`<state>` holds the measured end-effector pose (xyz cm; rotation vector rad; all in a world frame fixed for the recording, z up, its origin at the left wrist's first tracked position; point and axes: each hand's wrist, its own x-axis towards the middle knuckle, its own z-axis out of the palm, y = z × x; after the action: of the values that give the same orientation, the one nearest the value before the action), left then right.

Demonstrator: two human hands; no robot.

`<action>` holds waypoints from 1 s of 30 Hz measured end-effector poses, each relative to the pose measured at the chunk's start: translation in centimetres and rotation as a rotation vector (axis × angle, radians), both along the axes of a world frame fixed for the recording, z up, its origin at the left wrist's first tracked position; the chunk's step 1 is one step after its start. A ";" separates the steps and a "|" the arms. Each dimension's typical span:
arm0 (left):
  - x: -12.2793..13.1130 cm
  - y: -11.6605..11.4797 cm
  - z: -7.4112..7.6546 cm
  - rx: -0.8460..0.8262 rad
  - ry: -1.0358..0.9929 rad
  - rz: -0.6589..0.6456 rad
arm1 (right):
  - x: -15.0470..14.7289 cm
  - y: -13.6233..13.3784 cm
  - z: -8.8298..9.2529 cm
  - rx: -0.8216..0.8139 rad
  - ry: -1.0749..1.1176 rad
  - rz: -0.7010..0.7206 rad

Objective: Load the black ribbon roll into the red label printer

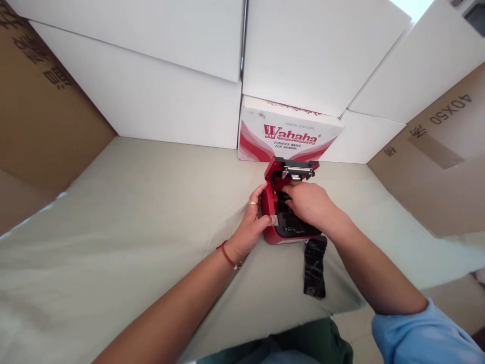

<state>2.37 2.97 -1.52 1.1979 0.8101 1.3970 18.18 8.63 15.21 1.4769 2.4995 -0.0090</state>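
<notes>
A small red and black machine, which looks like a label printer (270,230), stands on the cloth-covered table with its lid (295,166) raised. A roller bar shows under the lid. My left hand (252,220) holds the printer's left side, thumb on the front corner near a small pale tab and fingers behind. My right hand (308,202) reaches into the open compartment from the right with curled fingers. Its fingertips are partly hidden, and what they hold, if anything, cannot be made out. A shiny black strip with pale vein-like lines (314,268) lies just in front of the printer.
A Wahaba-like lettered water carton (290,134) stands right behind the printer against white panels (182,101). Brown cardboard boxes flank the table at left (49,116) and right (435,162). The table's front edge is close to my body.
</notes>
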 end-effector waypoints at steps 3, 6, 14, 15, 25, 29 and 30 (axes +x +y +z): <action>0.2 -0.2 0.7 -0.069 -0.081 0.002 | -0.3 0.1 -0.2 -0.042 -0.020 -0.016; 0.3 -0.3 1.2 -0.085 -0.132 0.006 | -0.8 0.2 0.0 -0.077 -0.079 -0.062; 0.1 -0.1 1.0 -0.088 -0.119 -0.009 | -0.7 0.4 -0.3 -0.068 -0.094 -0.119; 0.1 -0.1 1.1 -0.088 -0.121 -0.013 | -0.6 0.4 -0.4 -0.069 -0.092 -0.119; 0.1 -0.1 1.7 -0.122 -0.147 -0.032 | 0.6 0.5 -0.6 -0.089 0.009 -0.106; 0.1 -0.2 2.0 -0.126 -0.159 -0.038 | 1.5 1.1 -0.6 -0.127 0.102 -0.084; 0.1 -0.2 2.1 -0.126 -0.159 -0.040 | 1.7 1.2 -0.7 -0.141 0.153 -0.082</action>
<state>2.46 2.72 0.56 0.9882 0.7469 1.3693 19.92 9.87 14.54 1.5725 2.4931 -0.3167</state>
